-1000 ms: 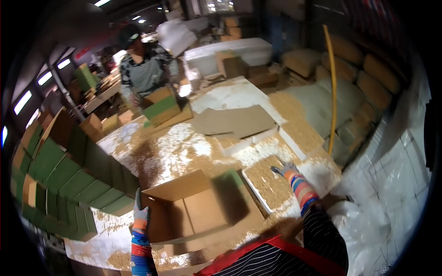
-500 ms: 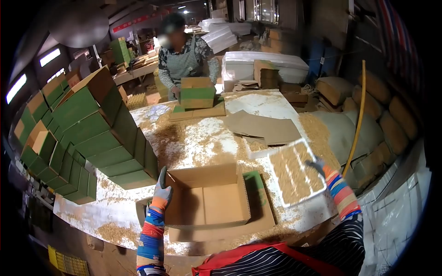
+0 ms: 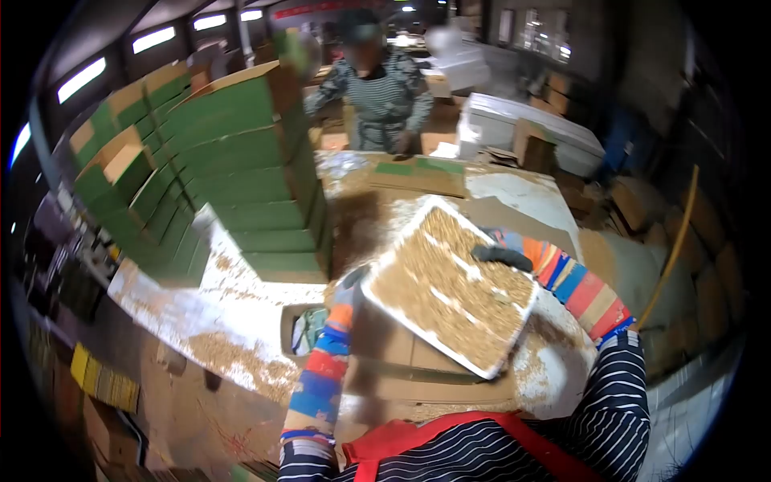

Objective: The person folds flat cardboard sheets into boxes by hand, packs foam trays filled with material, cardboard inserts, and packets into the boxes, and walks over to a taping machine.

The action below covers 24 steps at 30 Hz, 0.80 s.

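A white-rimmed tray filled with sawdust-like material hangs tilted over the open cardboard box. My left hand, in a grey glove, is at the tray's left corner and the box's edge; its fingers are partly hidden, so its grip is unclear. My right hand, also gloved, is at the tray's upper right edge, its dark fingers bent over the rim. The tray hides much of the box's inside.
Green and brown boxes stand stacked at the left. Across the table, a person stands behind flat cardboard. A small container sits beside my left forearm. A yellow strip rises at the right.
The filled tray has moved left from the table to above the box, with my right hand on it. The green box is no longer on the flat cardboard before the person. My view has shifted.
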Each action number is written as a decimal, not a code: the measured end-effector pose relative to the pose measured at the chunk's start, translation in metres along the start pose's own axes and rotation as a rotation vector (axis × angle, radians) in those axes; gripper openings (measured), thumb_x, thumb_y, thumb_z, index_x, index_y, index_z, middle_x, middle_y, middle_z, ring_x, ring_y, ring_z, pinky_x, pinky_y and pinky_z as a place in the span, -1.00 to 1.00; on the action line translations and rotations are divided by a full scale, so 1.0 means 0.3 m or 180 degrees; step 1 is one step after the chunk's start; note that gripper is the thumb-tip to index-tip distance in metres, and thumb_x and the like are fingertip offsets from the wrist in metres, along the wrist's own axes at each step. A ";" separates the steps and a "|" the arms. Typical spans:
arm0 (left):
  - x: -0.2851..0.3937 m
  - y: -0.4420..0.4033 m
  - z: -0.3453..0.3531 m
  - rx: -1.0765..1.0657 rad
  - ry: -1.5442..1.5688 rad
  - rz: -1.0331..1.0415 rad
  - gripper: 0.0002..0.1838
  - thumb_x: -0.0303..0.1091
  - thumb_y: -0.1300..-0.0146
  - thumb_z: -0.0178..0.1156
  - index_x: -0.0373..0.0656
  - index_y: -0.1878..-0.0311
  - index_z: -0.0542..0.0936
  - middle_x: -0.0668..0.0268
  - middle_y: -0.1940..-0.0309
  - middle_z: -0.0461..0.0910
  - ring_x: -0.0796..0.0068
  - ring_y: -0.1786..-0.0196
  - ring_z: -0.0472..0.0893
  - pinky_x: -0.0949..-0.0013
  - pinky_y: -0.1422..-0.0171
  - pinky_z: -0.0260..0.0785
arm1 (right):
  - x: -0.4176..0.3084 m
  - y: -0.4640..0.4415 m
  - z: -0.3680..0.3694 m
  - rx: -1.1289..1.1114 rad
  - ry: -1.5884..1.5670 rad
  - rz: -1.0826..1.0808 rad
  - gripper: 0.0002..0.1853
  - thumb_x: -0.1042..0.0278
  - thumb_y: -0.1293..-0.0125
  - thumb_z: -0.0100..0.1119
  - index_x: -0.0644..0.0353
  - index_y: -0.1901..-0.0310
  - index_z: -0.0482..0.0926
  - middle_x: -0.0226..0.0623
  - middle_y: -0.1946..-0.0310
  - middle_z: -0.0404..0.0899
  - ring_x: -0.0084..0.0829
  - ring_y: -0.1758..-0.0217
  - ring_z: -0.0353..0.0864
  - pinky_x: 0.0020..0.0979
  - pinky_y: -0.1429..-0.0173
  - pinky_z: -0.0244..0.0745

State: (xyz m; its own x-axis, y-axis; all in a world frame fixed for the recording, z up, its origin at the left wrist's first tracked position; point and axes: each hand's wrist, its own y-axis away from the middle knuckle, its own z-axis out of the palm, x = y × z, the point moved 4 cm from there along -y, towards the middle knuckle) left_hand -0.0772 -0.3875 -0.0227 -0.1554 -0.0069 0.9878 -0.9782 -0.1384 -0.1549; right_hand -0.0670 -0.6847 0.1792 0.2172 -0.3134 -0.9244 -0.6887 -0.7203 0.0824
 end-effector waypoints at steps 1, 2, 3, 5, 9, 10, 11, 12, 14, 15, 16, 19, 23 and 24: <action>0.022 0.009 0.006 0.0065 0.0099 -0.0086 -0.62 -0.27 -0.20 0.10 -0.29 -0.03 0.47 0.28 0.08 0.54 0.55 0.06 0.47 0.50 -0.07 0.29 | -0.075 0.014 0.045 0.0047 0.0698 0.0113 -0.48 0.15 -0.15 0.22 0.27 -0.07 0.41 -0.37 0.21 0.54 -0.64 0.20 0.43 -0.49 0.16 0.40; 0.102 0.046 0.023 0.0036 -0.0312 0.0013 -0.63 -0.28 -0.20 0.11 -0.30 -0.02 0.48 0.29 0.09 0.54 0.56 0.07 0.47 0.51 -0.05 0.31 | -0.035 -0.023 0.073 -0.0359 0.0707 0.0151 -0.43 0.08 -0.12 0.24 0.26 -0.09 0.40 -0.36 0.19 0.54 -0.63 0.19 0.43 -0.48 0.13 0.39; 0.122 0.054 0.035 0.0049 -0.0846 0.0194 -0.63 -0.28 -0.20 0.12 -0.30 -0.02 0.48 0.30 0.09 0.54 0.57 0.09 0.47 0.52 -0.03 0.32 | 0.003 -0.057 0.097 -0.0756 0.0713 0.0198 -0.38 0.02 -0.09 0.26 0.25 -0.10 0.39 -0.34 0.17 0.54 -0.61 0.18 0.43 -0.47 0.10 0.38; 0.129 0.046 0.053 0.0173 -0.2046 0.0647 -0.63 -0.27 -0.19 0.14 -0.28 -0.02 0.49 0.31 0.11 0.55 0.57 0.11 0.48 0.54 0.01 0.34 | 0.009 -0.105 0.144 -0.1150 0.1660 0.0867 -0.34 -0.12 -0.12 0.16 0.18 -0.14 0.36 -0.31 0.03 0.50 -0.57 0.04 0.40 -0.49 -0.02 0.31; 0.100 0.057 0.060 0.0181 -0.1085 0.0493 -0.60 -0.14 -0.20 0.09 -0.17 -0.03 0.50 0.17 0.13 0.55 0.49 0.12 0.50 0.52 0.01 0.33 | 0.126 -0.185 0.222 -0.1258 0.1365 0.0432 -0.32 -0.18 -0.12 0.12 0.20 -0.12 0.38 -0.20 0.02 0.49 -0.44 -0.01 0.40 -0.38 -0.13 0.29; 0.160 0.077 0.076 0.0095 -0.0649 -0.0066 -0.57 -0.10 -0.20 0.08 -0.21 -0.02 0.49 0.18 0.13 0.55 0.45 0.09 0.50 0.46 -0.01 0.31 | 0.286 -0.220 0.230 -0.1479 0.1345 0.0406 -0.33 -0.19 -0.13 0.10 0.21 -0.11 0.38 -0.16 0.01 0.49 -0.39 -0.04 0.41 -0.35 -0.15 0.29; 0.221 0.101 0.091 0.0083 -0.0231 -0.0629 -0.54 -0.07 -0.19 0.08 -0.25 0.00 0.49 0.19 0.14 0.56 0.41 0.06 0.50 0.40 -0.03 0.30 | 0.331 -0.217 0.255 -0.1243 0.1605 0.0656 -0.33 -0.17 -0.13 0.11 0.23 -0.10 0.37 -0.13 0.02 0.49 -0.33 -0.03 0.44 -0.35 -0.14 0.30; 0.198 0.087 0.095 0.0081 -0.0278 -0.0427 -0.56 -0.08 -0.19 0.08 -0.25 0.02 0.50 0.19 0.14 0.56 0.42 0.06 0.50 0.41 -0.03 0.30 | 0.400 -0.226 0.261 -0.1156 0.1680 0.0618 -0.32 -0.16 -0.12 0.13 0.24 -0.11 0.37 -0.11 0.02 0.49 -0.30 0.00 0.45 -0.35 -0.13 0.31; 0.155 0.062 0.096 0.0232 -0.0132 -0.0301 -0.59 -0.10 -0.18 0.10 -0.25 0.06 0.53 0.20 0.14 0.56 0.43 0.07 0.50 0.43 -0.02 0.31 | 0.220 -0.186 0.297 -0.0856 0.1657 0.1014 -0.31 -0.14 -0.06 0.19 0.26 -0.08 0.39 -0.07 0.05 0.50 -0.26 0.05 0.49 -0.35 -0.09 0.33; 0.145 0.057 0.096 0.0192 -0.0147 -0.0300 -0.59 -0.11 -0.18 0.10 -0.26 0.06 0.52 0.20 0.14 0.57 0.43 0.07 0.50 0.43 -0.02 0.31 | 0.313 -0.187 0.283 -0.0214 0.1655 0.0120 -0.43 -0.01 -0.06 0.22 0.29 0.03 0.46 -0.03 0.14 0.53 -0.22 0.07 0.50 -0.31 -0.05 0.36; 0.153 0.053 0.094 0.0151 -0.0160 -0.0297 -0.59 -0.11 -0.18 0.10 -0.26 0.06 0.52 0.20 0.15 0.57 0.43 0.07 0.50 0.43 -0.02 0.31 | 0.234 -0.166 0.297 -0.0010 0.2651 -0.0722 -0.50 0.02 -0.08 0.17 0.28 0.07 0.48 -0.03 0.21 0.54 -0.18 0.11 0.51 -0.29 -0.03 0.38; 0.106 0.053 0.054 0.0132 -0.0326 -0.0311 -0.60 -0.17 -0.20 0.08 -0.23 -0.02 0.47 0.20 0.11 0.53 0.43 0.11 0.50 0.43 -0.02 0.32 | 0.073 -0.061 0.335 -0.0170 0.4070 -0.0318 -0.64 0.09 -0.10 0.05 0.21 0.20 0.52 -0.06 0.36 0.53 -0.12 0.20 0.52 -0.25 0.04 0.41; 0.066 0.184 -0.222 0.1119 -0.2161 0.0346 -0.61 -0.27 -0.11 0.08 -0.17 -0.03 0.43 0.08 0.09 0.46 0.19 0.09 0.45 0.26 -0.02 0.31 | 0.347 0.023 0.308 -0.0281 0.3688 -0.0132 -0.72 0.09 -0.07 0.01 0.14 0.54 0.50 -0.16 0.53 0.50 -0.14 0.38 0.52 -0.18 0.24 0.44; 0.096 0.232 -0.294 0.1251 -0.2179 -0.0124 -0.61 -0.29 -0.06 0.10 -0.16 0.00 0.43 0.01 0.08 0.46 0.05 0.04 0.44 0.17 -0.06 0.30 | 0.426 0.009 0.310 -0.0237 0.3735 -0.0284 -0.75 0.13 -0.03 0.02 0.13 0.57 0.50 -0.17 0.56 0.49 -0.14 0.42 0.50 -0.18 0.31 0.43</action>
State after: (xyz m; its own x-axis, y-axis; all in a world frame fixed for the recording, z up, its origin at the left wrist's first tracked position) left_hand -0.1618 -0.3101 -0.0062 0.1221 -0.5851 0.8017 -0.8409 -0.4901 -0.2296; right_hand -0.1056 -0.6691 0.0268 0.7926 -0.6093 -0.0227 -0.6052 -0.7907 0.0921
